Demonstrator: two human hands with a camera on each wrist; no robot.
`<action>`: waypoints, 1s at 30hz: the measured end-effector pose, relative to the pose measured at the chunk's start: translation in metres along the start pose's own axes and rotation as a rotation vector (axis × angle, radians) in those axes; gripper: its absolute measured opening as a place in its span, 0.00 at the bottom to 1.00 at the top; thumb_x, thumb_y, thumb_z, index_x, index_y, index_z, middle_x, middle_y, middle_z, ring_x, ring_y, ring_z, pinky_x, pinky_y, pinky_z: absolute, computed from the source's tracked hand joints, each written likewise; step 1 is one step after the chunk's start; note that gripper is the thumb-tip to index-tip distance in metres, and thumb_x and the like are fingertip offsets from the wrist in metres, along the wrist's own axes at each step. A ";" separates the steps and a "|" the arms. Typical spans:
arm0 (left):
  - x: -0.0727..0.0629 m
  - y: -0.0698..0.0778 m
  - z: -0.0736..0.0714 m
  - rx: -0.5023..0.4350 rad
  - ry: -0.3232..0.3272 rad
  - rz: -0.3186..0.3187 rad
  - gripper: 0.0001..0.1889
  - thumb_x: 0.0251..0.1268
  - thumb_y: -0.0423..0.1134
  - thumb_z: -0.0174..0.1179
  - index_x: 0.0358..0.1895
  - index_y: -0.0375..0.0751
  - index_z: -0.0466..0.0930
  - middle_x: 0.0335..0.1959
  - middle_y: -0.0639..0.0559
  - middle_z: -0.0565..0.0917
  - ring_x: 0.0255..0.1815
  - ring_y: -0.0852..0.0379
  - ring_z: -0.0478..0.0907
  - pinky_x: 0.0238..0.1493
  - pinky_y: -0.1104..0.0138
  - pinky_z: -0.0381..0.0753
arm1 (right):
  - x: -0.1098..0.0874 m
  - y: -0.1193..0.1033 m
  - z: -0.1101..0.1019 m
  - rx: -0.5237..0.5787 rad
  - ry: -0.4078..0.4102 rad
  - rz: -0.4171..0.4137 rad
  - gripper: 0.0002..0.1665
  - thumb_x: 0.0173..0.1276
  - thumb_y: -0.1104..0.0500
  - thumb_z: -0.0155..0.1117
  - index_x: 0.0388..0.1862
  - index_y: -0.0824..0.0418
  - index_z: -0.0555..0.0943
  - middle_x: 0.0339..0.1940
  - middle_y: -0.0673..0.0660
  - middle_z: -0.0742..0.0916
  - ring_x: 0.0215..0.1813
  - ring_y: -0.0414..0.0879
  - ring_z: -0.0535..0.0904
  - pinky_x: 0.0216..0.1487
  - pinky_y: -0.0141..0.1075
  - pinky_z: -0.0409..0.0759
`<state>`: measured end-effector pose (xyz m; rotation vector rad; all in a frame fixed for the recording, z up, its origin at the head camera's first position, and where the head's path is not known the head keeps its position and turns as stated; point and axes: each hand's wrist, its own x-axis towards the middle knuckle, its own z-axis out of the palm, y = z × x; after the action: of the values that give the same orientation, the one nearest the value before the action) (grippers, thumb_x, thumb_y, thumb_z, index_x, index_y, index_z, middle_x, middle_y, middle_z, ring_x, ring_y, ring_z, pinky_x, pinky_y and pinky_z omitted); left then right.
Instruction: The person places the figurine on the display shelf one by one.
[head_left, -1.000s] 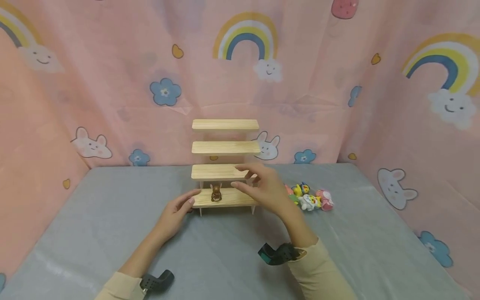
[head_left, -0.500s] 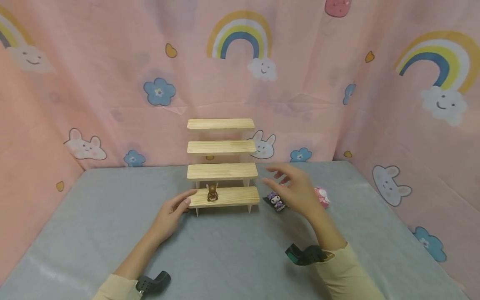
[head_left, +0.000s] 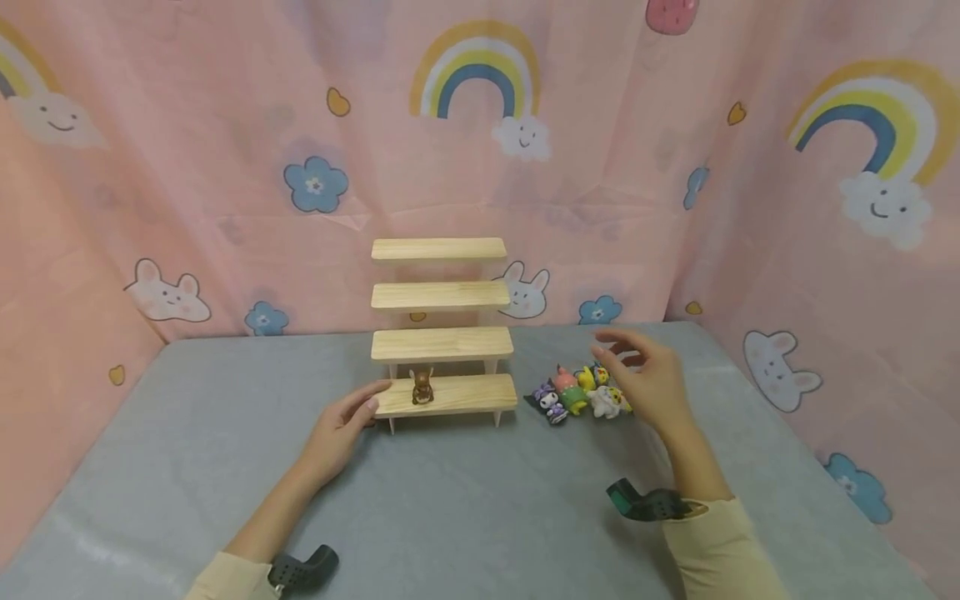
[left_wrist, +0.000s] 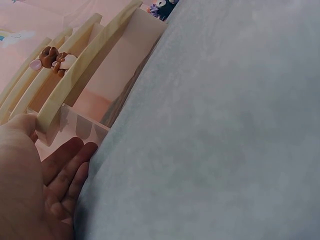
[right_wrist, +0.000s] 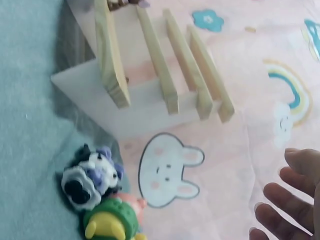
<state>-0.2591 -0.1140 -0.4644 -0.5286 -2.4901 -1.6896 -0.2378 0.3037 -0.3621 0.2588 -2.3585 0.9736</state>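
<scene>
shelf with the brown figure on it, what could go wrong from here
The left hand holds the shelf by its bottom board, so a jolt might topple the brown figure. The other toys sit bunched on the table, so if the right hand, near them and holding nothing, picks one up, it could knock its neighbours.

Right grip point(head_left: 651, 379) farther from shelf point(head_left: 442, 343)
</scene>
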 end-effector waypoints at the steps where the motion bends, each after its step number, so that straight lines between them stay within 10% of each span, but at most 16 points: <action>1: 0.000 0.000 0.000 0.003 -0.001 0.003 0.20 0.83 0.45 0.47 0.69 0.47 0.76 0.71 0.45 0.77 0.68 0.46 0.75 0.54 0.71 0.81 | -0.001 0.004 -0.002 0.015 0.005 0.023 0.14 0.72 0.56 0.67 0.53 0.60 0.86 0.47 0.60 0.90 0.38 0.24 0.78 0.36 0.20 0.77; 9: -0.001 0.000 0.000 0.008 -0.004 -0.007 0.20 0.82 0.46 0.47 0.69 0.47 0.76 0.71 0.44 0.76 0.65 0.56 0.76 0.54 0.72 0.82 | -0.004 0.032 -0.009 -0.002 0.036 0.161 0.19 0.77 0.50 0.60 0.55 0.61 0.86 0.50 0.62 0.89 0.41 0.21 0.76 0.40 0.17 0.75; 17: -0.001 0.004 0.000 0.026 -0.011 -0.018 0.21 0.83 0.46 0.46 0.70 0.45 0.75 0.72 0.43 0.76 0.65 0.44 0.77 0.53 0.71 0.82 | -0.005 0.051 -0.015 0.001 0.038 0.220 0.21 0.77 0.47 0.60 0.57 0.59 0.85 0.49 0.48 0.88 0.44 0.25 0.76 0.42 0.16 0.74; 30: -0.001 0.004 0.000 0.020 -0.006 -0.033 0.20 0.83 0.47 0.47 0.69 0.47 0.76 0.71 0.44 0.77 0.64 0.49 0.77 0.53 0.71 0.82 | -0.014 0.077 -0.015 -0.049 0.013 0.337 0.24 0.79 0.46 0.56 0.59 0.63 0.83 0.55 0.63 0.87 0.45 0.26 0.71 0.52 0.31 0.71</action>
<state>-0.2565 -0.1132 -0.4610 -0.4934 -2.5310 -1.6744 -0.2490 0.3690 -0.4064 -0.1705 -2.4579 1.0627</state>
